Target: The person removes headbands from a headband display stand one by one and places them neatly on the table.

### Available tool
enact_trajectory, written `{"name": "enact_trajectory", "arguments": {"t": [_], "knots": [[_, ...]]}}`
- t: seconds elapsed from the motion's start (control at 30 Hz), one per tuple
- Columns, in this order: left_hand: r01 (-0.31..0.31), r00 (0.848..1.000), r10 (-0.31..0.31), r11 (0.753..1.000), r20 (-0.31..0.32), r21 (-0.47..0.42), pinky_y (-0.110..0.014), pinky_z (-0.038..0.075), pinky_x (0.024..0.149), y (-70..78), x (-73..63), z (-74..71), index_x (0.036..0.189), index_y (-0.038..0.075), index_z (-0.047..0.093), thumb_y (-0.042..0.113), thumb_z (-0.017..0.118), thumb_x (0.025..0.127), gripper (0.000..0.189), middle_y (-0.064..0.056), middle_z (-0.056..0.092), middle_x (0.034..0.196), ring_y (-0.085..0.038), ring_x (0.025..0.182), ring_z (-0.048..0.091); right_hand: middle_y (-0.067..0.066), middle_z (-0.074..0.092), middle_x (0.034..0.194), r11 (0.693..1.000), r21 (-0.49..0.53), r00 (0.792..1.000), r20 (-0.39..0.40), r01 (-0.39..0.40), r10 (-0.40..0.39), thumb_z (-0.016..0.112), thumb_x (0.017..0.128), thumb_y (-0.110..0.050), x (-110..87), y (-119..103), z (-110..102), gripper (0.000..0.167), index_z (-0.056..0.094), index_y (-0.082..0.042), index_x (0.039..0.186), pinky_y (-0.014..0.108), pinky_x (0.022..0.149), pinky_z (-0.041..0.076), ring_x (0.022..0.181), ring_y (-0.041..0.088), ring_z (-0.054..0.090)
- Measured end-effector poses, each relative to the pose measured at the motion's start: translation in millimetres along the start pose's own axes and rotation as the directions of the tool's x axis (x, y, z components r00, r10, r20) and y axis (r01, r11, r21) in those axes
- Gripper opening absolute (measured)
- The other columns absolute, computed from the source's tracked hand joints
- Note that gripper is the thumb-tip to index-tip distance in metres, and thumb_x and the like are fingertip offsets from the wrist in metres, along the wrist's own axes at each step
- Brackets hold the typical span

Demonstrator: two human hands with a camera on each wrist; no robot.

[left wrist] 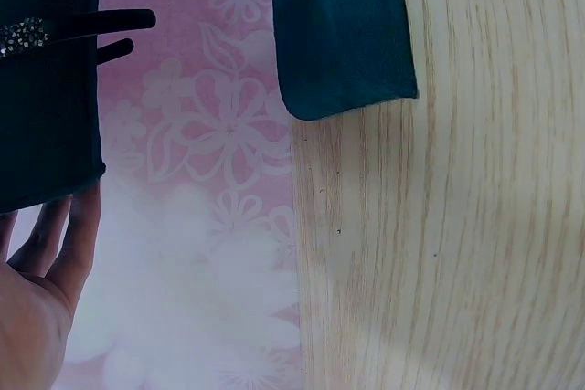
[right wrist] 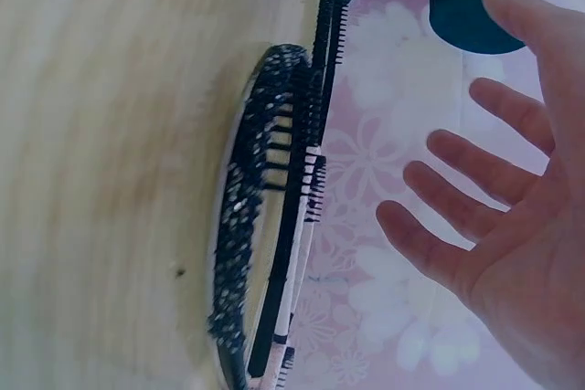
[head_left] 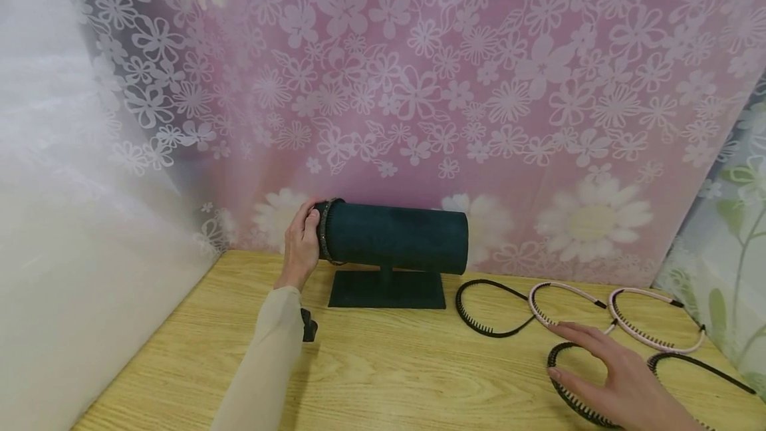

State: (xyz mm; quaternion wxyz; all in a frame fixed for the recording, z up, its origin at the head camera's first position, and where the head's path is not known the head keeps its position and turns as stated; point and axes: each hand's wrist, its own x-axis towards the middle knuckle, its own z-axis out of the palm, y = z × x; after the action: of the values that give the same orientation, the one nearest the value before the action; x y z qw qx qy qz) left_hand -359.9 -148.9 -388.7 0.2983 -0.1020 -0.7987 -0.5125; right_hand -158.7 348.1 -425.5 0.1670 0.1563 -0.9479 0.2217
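Observation:
A dark green roll-shaped headband display stand (head_left: 397,238) stands on its flat base (head_left: 359,292) at the back of the table. A glittery dark headband (head_left: 324,235) is fitted round the roll close to its left end. My left hand (head_left: 301,245) grips that left end; in the left wrist view its fingers (left wrist: 80,239) reach behind the roll, and the headband's two dark tips (left wrist: 128,21) stick out past it. At the lower right, my right hand (head_left: 628,378) is spread above a black glittery toothed headband (right wrist: 239,207), holding nothing.
A black toothed headband (head_left: 458,301) lies right of the stand, beside two pink ones (head_left: 568,285). Another black headband (head_left: 706,360) lies at the far right. A pink flowered curtain (head_left: 419,85) hangs behind the wooden table (head_left: 419,364), with a white sheet (head_left: 90,218) at left.

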Motion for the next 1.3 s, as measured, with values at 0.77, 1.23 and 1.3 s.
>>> {"name": "enact_trajectory", "arguments": {"t": [0.77,1.23,1.3], "knots": [[-0.002,1.0,0.003,1.0,0.016,-0.01,-0.052,0.035,0.12,-0.9,0.4,-1.9,0.148,0.021,0.053,0.042,0.032,0.111,0.047,-0.003,0.054,0.153,-0.027,0.141,0.05,0.006,0.041,0.162,0.983,0.113,0.982,-0.138,0.142,-0.126,0.089,0.079,-0.023,52.8,-42.4,1.1,0.091,0.041,-0.031,0.157,0.068,0.092,0.041,0.138,0.048,0.045],[-0.012,1.0,0.012,1.0,-0.003,-0.01,-0.052,0.037,0.119,-3.2,1.7,-0.5,0.146,0.021,0.055,0.043,0.033,0.111,0.047,-0.004,0.056,0.151,-0.027,0.139,0.052,0.014,0.038,0.164,0.98,0.145,0.981,-0.159,0.138,-0.115,0.087,0.081,-0.025,78.0,-60.7,8.0,0.091,0.038,-0.033,0.158,0.076,0.096,0.038,0.141,0.053,0.041],[-0.011,1.0,0.011,1.0,-0.007,-0.011,-0.051,0.037,0.119,-3.6,1.6,-0.1,0.145,0.021,0.055,0.043,0.033,0.111,0.047,-0.003,0.057,0.149,-0.026,0.138,0.053,0.015,0.038,0.164,0.978,0.143,0.977,-0.173,0.15,-0.125,0.087,0.081,-0.024,81.5,-62.4,9.2,0.092,0.039,-0.032,0.158,0.076,0.096,0.038,0.141,0.053,0.041]]}}
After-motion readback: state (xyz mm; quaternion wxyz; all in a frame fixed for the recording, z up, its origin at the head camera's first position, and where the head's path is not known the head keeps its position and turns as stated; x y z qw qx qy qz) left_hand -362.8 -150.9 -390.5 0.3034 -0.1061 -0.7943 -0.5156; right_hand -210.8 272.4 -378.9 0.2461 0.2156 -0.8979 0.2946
